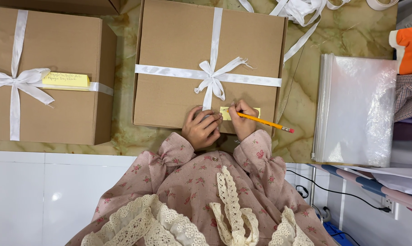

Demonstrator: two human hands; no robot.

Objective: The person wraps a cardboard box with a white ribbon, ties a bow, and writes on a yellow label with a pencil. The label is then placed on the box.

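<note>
The right hand (242,119) is clamped on a yellow pencil (265,122), fingers pinched together near the tip. The tip rests on a small yellow note (225,113) stuck to the near edge of a cardboard box (178,50), directly under the fingertips. The pencil's long axis runs from the note outward and slightly toward the body, its eraser end pointing away to the right of the hand, past the box corner. The left hand (200,130) lies just beside the right one, fingers curled together and pressed flat on the box lid at the note's left edge — it holds nothing that shows, only steadying the surface. Both hands are touching the box; the right is the one on the note.

Just beyond the hands a white ribbon bow (210,78) crosses the lid. Well to the left of the left hand stands a second ribboned box (55,109) carrying its own yellow note (65,80). To the right of the right hand lies a stack of clear plastic bags (356,109), with folded cloth (411,95) past it. Everything sits on a greenish marbled tabletop (301,91) — white floor tiles (37,200) show below its near edge.
</note>
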